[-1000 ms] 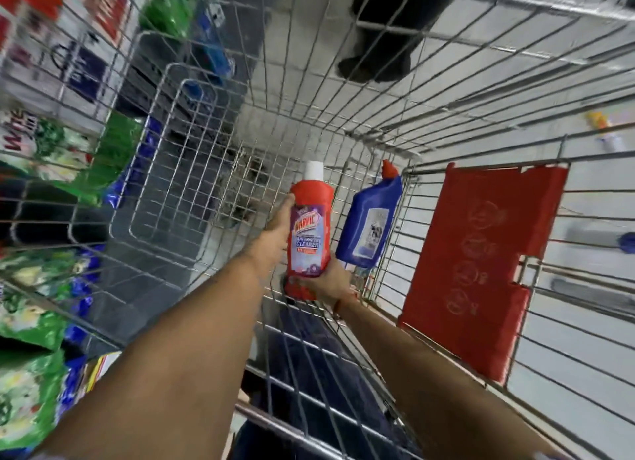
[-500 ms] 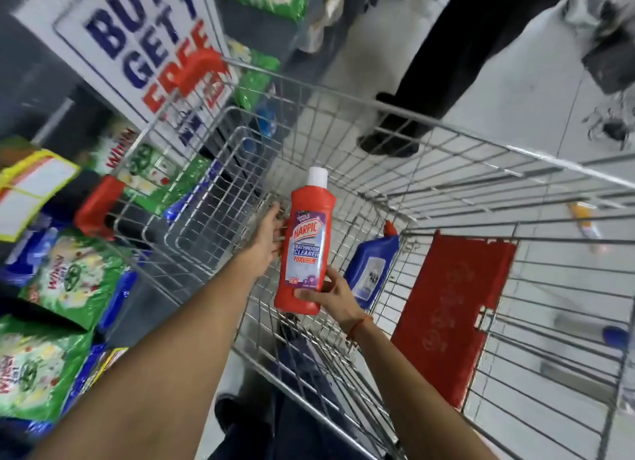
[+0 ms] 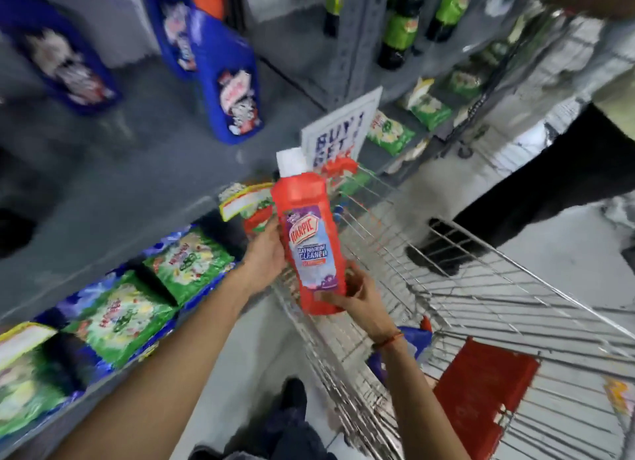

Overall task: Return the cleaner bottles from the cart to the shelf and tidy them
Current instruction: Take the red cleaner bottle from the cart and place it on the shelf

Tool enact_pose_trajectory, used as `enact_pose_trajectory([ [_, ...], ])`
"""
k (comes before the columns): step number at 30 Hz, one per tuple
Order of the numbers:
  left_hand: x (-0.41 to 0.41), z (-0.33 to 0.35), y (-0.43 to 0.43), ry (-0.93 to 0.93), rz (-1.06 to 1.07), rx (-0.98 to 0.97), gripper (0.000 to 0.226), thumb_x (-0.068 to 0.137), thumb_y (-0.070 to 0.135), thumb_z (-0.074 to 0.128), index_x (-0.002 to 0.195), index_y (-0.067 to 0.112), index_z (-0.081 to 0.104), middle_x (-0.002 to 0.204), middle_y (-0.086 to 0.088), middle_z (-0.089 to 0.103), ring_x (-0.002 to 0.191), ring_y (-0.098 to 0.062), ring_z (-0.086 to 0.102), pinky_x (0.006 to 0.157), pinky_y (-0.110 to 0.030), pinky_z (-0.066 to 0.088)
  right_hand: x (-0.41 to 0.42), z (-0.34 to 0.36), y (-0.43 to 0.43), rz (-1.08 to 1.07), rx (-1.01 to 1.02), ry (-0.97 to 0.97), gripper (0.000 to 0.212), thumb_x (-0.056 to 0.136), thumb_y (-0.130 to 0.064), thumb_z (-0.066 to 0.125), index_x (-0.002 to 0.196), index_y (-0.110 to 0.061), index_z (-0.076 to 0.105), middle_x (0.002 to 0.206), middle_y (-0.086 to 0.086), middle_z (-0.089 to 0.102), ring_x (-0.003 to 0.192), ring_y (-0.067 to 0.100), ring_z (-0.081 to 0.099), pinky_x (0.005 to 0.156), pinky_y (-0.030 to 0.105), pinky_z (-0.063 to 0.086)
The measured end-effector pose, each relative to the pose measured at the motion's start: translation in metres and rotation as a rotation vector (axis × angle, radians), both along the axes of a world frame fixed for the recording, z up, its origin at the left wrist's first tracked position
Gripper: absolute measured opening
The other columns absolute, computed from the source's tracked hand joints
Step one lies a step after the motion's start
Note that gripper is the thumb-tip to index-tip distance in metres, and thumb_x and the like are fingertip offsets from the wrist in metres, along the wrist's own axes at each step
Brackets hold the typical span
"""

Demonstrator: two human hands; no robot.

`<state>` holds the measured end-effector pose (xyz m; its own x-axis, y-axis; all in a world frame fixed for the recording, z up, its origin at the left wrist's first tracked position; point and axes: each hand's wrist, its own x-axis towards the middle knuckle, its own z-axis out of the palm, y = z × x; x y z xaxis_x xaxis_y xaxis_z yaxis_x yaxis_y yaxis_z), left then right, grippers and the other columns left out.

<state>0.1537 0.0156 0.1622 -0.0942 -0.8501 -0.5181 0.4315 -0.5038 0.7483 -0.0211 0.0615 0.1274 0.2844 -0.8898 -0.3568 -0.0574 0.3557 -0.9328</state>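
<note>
Bottle, red (image 3: 311, 239): upright with a slight tilt, held in the air over the front-left corner of the cart; white cap on top, label facing the camera.
Shelf (image 3: 137, 171): grey, left of the cart; its middle board is mostly bare.
Cart (image 3: 481, 322): wire basket, right of the shelf; red flap (image 3: 481, 397) on its near end.
Bystander: dark trouser leg (image 3: 549, 184) and shoe beyond the cart's far side.
Blue jugs (image 3: 230, 81): standing on the shelf board, up and left of the cart; blurred.
Green packets (image 3: 120, 315): row on the lower shelf, left of the cart.
Dark bottles (image 3: 398, 23): green labels, on an upper shelf beyond the cart.
Sign (image 3: 340, 129): white, blue lettering, just beyond the cart's front corner.
Blue bottle (image 3: 412, 339): lying inside the cart, partly hidden by the right forearm.
Left hand (image 3: 266, 257): wrapped around the red bottle's left side at mid-height.
Right hand (image 3: 357, 298): fingers closed on the red bottle's base from below and right.
</note>
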Motion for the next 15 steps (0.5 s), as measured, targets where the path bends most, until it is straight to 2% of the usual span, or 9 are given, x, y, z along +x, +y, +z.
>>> enact_pose_trajectory([
  [1,0.012,0.01,0.009,0.022,0.057,-0.026,0.049,0.098,0.04,0.02,0.112,0.015,0.06,0.094,0.0,0.075,0.084,-0.014,0.069,0.079,-0.028,0.056,0.009,0.01,-0.003,0.046,-0.032,0.009,0.046,0.065,0.012,0.072,0.095,-0.023,0.065,0.083,-0.01,0.076,0.079,0.008,0.068,0.071,0.026,0.057],
  [3,0.038,0.03,0.025,0.079,0.171,-0.072,0.06,0.096,0.047,0.018,0.131,0.007,0.046,0.122,-0.013,0.06,0.109,-0.026,0.058,0.104,-0.042,0.042,0.033,0.029,-0.003,0.133,-0.077,0.009,0.047,0.068,0.012,0.071,0.105,-0.014,0.061,0.084,-0.008,0.076,0.079,0.01,0.069,0.07,0.026,0.058],
  [5,0.067,0.047,0.041,0.114,0.228,-0.131,0.07,0.092,0.057,0.016,0.132,0.008,0.047,0.13,-0.015,0.056,0.121,-0.029,0.053,0.109,-0.048,0.037,0.063,0.045,0.003,0.206,-0.126,-0.007,0.047,0.068,0.011,0.072,0.109,-0.007,0.058,0.087,-0.006,0.076,0.081,0.012,0.07,0.071,0.026,0.057],
  [7,0.097,0.063,0.061,0.087,0.263,-0.17,0.069,0.091,0.058,0.015,0.114,0.014,0.063,0.108,-0.008,0.072,0.102,-0.021,0.067,0.096,-0.041,0.05,0.097,0.056,0.015,0.269,-0.161,-0.016,0.045,0.067,0.007,0.074,0.106,-0.01,0.06,0.09,-0.003,0.076,0.083,0.014,0.069,0.073,0.026,0.057],
  [9,0.132,0.078,0.086,0.051,0.305,-0.234,0.064,0.094,0.052,0.019,0.09,0.019,0.074,0.084,0.002,0.077,0.079,-0.011,0.072,0.076,-0.029,0.059,0.134,0.065,0.03,0.329,-0.184,-0.018,0.044,0.065,0.001,0.076,0.104,-0.012,0.061,0.093,0.001,0.075,0.086,0.017,0.069,0.076,0.031,0.057],
  [11,0.167,0.093,0.114,-0.047,0.383,-0.27,0.049,0.094,0.044,0.032,0.085,0.017,0.072,0.074,0.004,0.077,0.069,-0.009,0.072,0.062,-0.023,0.058,0.173,0.073,0.047,0.395,-0.206,-0.011,0.044,0.064,-0.005,0.078,0.104,-0.013,0.061,0.095,0.004,0.075,0.088,0.019,0.068,0.08,0.035,0.057],
  [13,0.199,0.107,0.145,-0.162,0.476,-0.309,0.031,0.093,0.034,0.043,0.085,0.015,0.066,0.067,0.004,0.076,0.061,-0.008,0.07,0.058,-0.021,0.057,0.21,0.079,0.065,0.468,-0.224,-0.016,0.043,0.062,-0.008,0.077,0.101,-0.014,0.06,0.093,0.002,0.075,0.088,0.018,0.068,0.08,0.035,0.057],
  [15,0.23,0.115,0.178,-0.268,0.545,-0.349,0.024,0.092,0.028,0.048,0.08,0.016,0.064,0.06,0.006,0.074,0.055,-0.005,0.068,0.053,-0.018,0.054,0.246,0.085,0.086,0.543,-0.221,-0.032,0.045,0.064,-0.006,0.077,0.105,-0.01,0.057,0.098,0.009,0.073,0.09,0.02,0.068,0.082,0.038,0.057],
])
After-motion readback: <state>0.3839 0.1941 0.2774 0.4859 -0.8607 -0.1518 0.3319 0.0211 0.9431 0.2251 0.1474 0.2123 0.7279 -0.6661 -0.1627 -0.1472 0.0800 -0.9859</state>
